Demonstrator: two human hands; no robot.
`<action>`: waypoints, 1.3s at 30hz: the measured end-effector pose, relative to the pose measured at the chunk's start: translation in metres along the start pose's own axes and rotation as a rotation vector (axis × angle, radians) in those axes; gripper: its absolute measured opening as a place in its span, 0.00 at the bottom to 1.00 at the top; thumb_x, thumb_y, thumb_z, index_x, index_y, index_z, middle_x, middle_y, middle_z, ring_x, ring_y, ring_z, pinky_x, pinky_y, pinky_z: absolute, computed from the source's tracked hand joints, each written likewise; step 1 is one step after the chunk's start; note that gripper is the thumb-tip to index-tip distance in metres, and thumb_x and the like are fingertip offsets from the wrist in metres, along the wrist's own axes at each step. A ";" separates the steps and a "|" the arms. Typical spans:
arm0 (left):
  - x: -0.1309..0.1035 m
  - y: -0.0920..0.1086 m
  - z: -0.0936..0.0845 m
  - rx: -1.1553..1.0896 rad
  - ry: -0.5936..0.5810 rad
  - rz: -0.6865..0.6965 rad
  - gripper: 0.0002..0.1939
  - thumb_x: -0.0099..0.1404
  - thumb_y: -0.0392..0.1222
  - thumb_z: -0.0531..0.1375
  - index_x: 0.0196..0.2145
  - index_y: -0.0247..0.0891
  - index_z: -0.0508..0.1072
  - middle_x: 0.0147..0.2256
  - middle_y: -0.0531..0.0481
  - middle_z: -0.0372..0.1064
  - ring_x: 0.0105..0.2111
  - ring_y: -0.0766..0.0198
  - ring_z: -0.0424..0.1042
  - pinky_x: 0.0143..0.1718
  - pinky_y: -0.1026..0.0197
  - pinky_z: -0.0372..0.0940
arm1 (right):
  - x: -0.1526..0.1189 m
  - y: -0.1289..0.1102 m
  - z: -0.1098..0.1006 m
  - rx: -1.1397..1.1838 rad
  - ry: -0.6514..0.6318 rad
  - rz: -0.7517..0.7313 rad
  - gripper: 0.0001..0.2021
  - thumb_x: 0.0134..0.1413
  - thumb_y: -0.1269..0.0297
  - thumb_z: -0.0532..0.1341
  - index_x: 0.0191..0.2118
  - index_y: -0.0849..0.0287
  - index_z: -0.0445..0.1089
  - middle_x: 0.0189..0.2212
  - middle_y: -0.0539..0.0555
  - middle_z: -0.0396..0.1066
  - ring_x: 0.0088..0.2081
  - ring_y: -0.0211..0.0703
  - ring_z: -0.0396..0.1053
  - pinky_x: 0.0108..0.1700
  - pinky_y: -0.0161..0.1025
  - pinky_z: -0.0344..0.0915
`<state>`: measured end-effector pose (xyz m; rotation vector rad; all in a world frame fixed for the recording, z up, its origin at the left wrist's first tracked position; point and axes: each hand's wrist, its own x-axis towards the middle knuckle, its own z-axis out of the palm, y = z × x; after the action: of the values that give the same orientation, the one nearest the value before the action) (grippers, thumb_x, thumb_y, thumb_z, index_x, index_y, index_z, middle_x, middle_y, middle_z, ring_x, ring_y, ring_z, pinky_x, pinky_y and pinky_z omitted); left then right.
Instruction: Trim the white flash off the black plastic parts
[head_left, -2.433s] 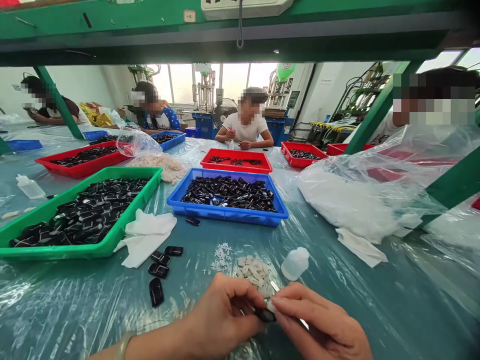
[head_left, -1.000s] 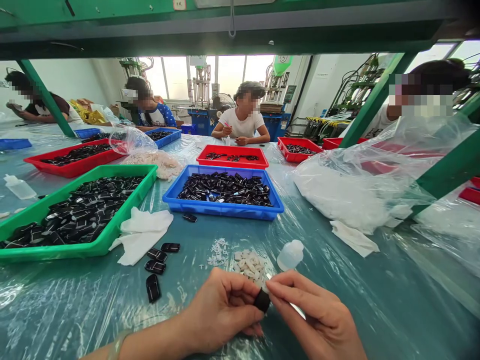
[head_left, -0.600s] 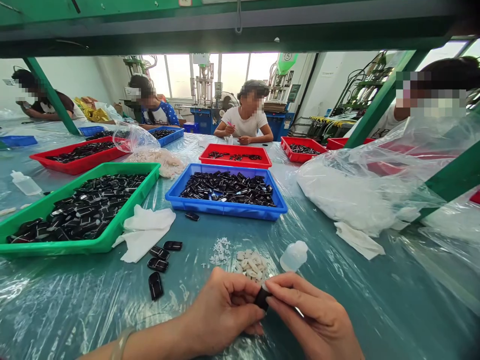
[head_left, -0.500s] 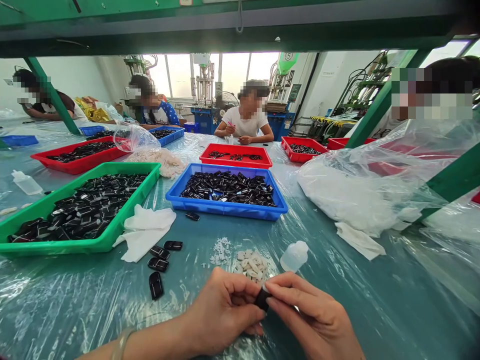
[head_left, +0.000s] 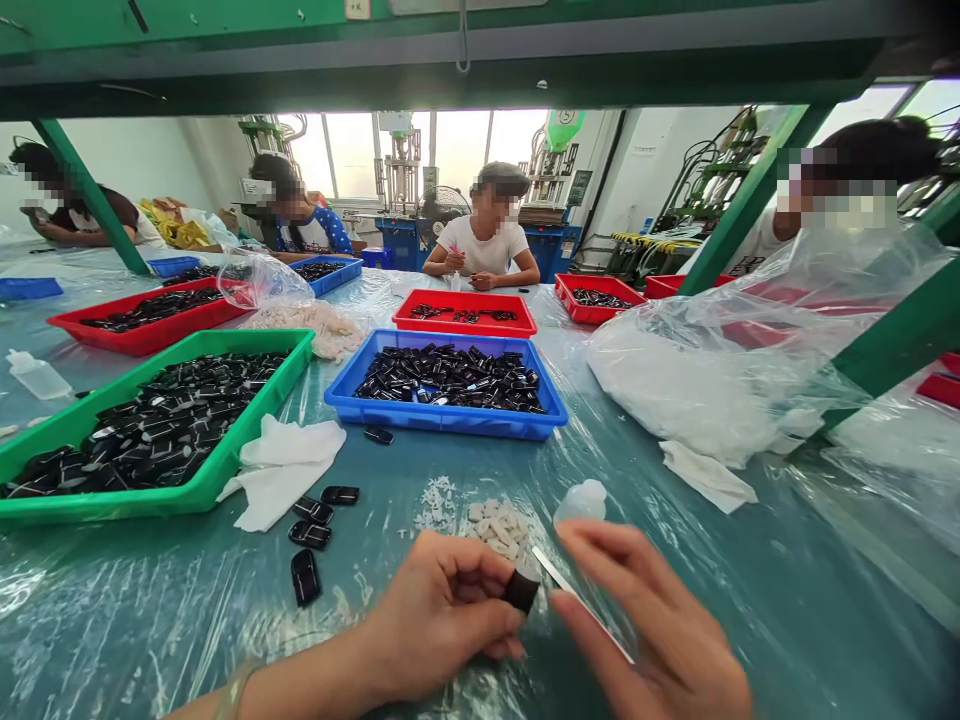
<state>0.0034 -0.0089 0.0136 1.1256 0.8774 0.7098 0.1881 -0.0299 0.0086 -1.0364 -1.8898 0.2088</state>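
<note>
My left hand (head_left: 457, 615) pinches a small black cap-like piece (head_left: 520, 592) between thumb and fingertips, its light end facing my right hand. My right hand (head_left: 652, 610) holds a thin, flat silvery tool (head_left: 577, 598); its tip points at the black piece, apart from it. The thumb and forefinger are spread, and the grip on the tool is partly hidden. Just beyond my hands lie a pile of off-white pieces (head_left: 498, 524) and a heap of small white bits (head_left: 436, 503). A translucent bottle (head_left: 581, 502) lies behind my right fingers.
A green tray (head_left: 306, 375) and a blue tray (head_left: 442, 418) hold many black pieces. Several loose black pieces (head_left: 305, 577) and a white cloth (head_left: 289, 465) lie left. Plastic bags (head_left: 697, 370) sit right, beside a green frame post (head_left: 892, 310). Co-workers sit around the table.
My right hand has moved off the black piece, its thumb and forefinger parting, and the silvery tool now shows. My left hand keeps the piece. The view has shifted slightly.
</note>
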 end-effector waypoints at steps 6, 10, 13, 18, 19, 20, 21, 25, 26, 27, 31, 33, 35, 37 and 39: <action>0.003 -0.008 -0.006 -0.092 0.022 0.031 0.05 0.49 0.33 0.64 0.27 0.32 0.73 0.21 0.51 0.71 0.24 0.66 0.73 0.25 0.68 0.65 | 0.018 0.039 0.000 0.039 0.314 0.503 0.38 0.38 0.54 0.67 0.56 0.55 0.54 0.52 0.60 0.61 0.54 0.57 0.59 0.47 0.51 0.61; 0.002 -0.009 -0.006 -0.100 0.005 0.048 0.05 0.49 0.31 0.64 0.27 0.32 0.74 0.21 0.51 0.72 0.23 0.68 0.72 0.26 0.69 0.65 | 0.017 0.055 0.013 0.146 0.073 0.727 0.40 0.34 0.54 0.67 0.56 0.59 0.53 0.54 0.63 0.62 0.51 0.56 0.64 0.48 0.51 0.63; 0.002 -0.008 -0.005 -0.105 0.012 0.033 0.06 0.48 0.30 0.64 0.27 0.32 0.75 0.21 0.51 0.72 0.24 0.67 0.73 0.26 0.68 0.65 | 0.013 0.060 0.018 0.160 0.049 0.740 0.36 0.34 0.55 0.67 0.53 0.58 0.56 0.50 0.61 0.66 0.44 0.54 0.69 0.43 0.49 0.67; 0.002 0.004 -0.014 -0.081 0.117 0.066 0.05 0.48 0.31 0.64 0.27 0.32 0.74 0.22 0.51 0.73 0.25 0.66 0.73 0.28 0.67 0.66 | 0.015 0.051 0.007 0.090 0.223 0.669 0.43 0.35 0.51 0.67 0.58 0.54 0.48 0.57 0.61 0.55 0.55 0.59 0.58 0.46 0.52 0.63; 0.002 0.008 -0.018 -0.075 0.164 0.089 0.05 0.48 0.32 0.64 0.27 0.32 0.74 0.22 0.51 0.72 0.24 0.67 0.73 0.27 0.68 0.66 | 0.015 0.046 0.004 0.052 0.299 0.599 0.42 0.37 0.52 0.67 0.58 0.52 0.49 0.57 0.60 0.55 0.54 0.58 0.58 0.45 0.51 0.63; 0.002 0.013 -0.022 -0.068 0.218 0.111 0.06 0.48 0.33 0.65 0.27 0.32 0.74 0.22 0.51 0.72 0.23 0.68 0.72 0.25 0.68 0.66 | 0.015 0.039 0.002 0.012 0.368 0.499 0.39 0.39 0.53 0.67 0.57 0.52 0.51 0.55 0.59 0.57 0.53 0.56 0.59 0.45 0.50 0.63; 0.003 0.017 -0.026 -0.054 0.269 0.134 0.06 0.49 0.34 0.65 0.27 0.32 0.74 0.23 0.51 0.72 0.22 0.68 0.72 0.23 0.69 0.65 | 0.014 0.032 0.001 -0.026 0.409 0.385 0.32 0.42 0.57 0.67 0.54 0.51 0.55 0.51 0.57 0.60 0.50 0.53 0.61 0.44 0.48 0.63; 0.003 0.027 -0.038 -0.009 0.366 0.186 0.08 0.51 0.38 0.65 0.29 0.33 0.73 0.25 0.49 0.73 0.23 0.68 0.72 0.22 0.69 0.65 | 0.006 0.006 0.010 -0.045 -0.053 -0.096 0.09 0.52 0.74 0.60 0.38 0.54 0.68 0.34 0.51 0.68 0.38 0.42 0.67 0.39 0.38 0.66; 0.003 0.027 -0.039 -0.004 0.374 0.191 0.08 0.51 0.38 0.65 0.29 0.33 0.73 0.25 0.49 0.73 0.23 0.68 0.72 0.22 0.69 0.65 | 0.004 0.003 0.015 -0.029 -0.180 -0.160 0.09 0.52 0.76 0.59 0.37 0.55 0.68 0.33 0.52 0.69 0.37 0.42 0.67 0.39 0.38 0.67; 0.003 0.028 -0.039 0.000 0.378 0.193 0.08 0.51 0.38 0.65 0.29 0.32 0.73 0.26 0.49 0.73 0.23 0.68 0.72 0.22 0.69 0.65 | 0.002 0.000 0.020 -0.022 -0.276 -0.195 0.09 0.53 0.77 0.58 0.37 0.56 0.69 0.34 0.53 0.70 0.37 0.42 0.67 0.39 0.39 0.68; 0.004 0.029 -0.042 -0.001 0.389 0.203 0.09 0.50 0.39 0.65 0.29 0.32 0.73 0.27 0.48 0.74 0.23 0.68 0.71 0.22 0.69 0.65 | 0.001 -0.002 0.033 -0.048 -0.394 -0.185 0.12 0.56 0.75 0.55 0.44 0.59 0.68 0.40 0.57 0.71 0.43 0.46 0.66 0.44 0.44 0.68; 0.004 0.031 -0.043 -0.008 0.394 0.211 0.09 0.50 0.39 0.65 0.29 0.32 0.73 0.28 0.47 0.74 0.22 0.68 0.71 0.22 0.68 0.65 | 0.005 -0.002 0.035 -0.069 -0.389 -0.167 0.11 0.57 0.75 0.54 0.44 0.59 0.68 0.40 0.57 0.71 0.43 0.46 0.66 0.43 0.44 0.68; 0.004 0.033 -0.044 -0.014 0.392 0.217 0.09 0.50 0.39 0.65 0.29 0.31 0.73 0.27 0.48 0.73 0.22 0.68 0.71 0.22 0.68 0.64 | 0.012 -0.004 0.037 -0.104 -0.412 -0.134 0.10 0.57 0.74 0.54 0.41 0.58 0.69 0.38 0.56 0.71 0.42 0.46 0.66 0.42 0.44 0.68; 0.003 0.034 -0.044 -0.024 0.388 0.224 0.09 0.50 0.39 0.65 0.29 0.31 0.73 0.25 0.49 0.72 0.22 0.68 0.70 0.22 0.68 0.64 | 0.021 -0.007 0.040 -0.156 -0.448 -0.093 0.09 0.58 0.74 0.53 0.38 0.57 0.69 0.36 0.56 0.72 0.40 0.46 0.66 0.41 0.45 0.67; 0.003 0.034 -0.043 -0.035 0.380 0.223 0.09 0.49 0.39 0.65 0.29 0.31 0.73 0.24 0.50 0.71 0.22 0.68 0.70 0.23 0.68 0.64 | 0.031 -0.007 0.047 -0.218 -0.477 -0.059 0.09 0.58 0.74 0.54 0.35 0.57 0.70 0.35 0.55 0.72 0.39 0.46 0.67 0.40 0.46 0.66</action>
<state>-0.0344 0.0232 0.0379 1.0852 1.0612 1.1448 0.1405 0.0006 0.0075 -1.1459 -2.4133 0.2348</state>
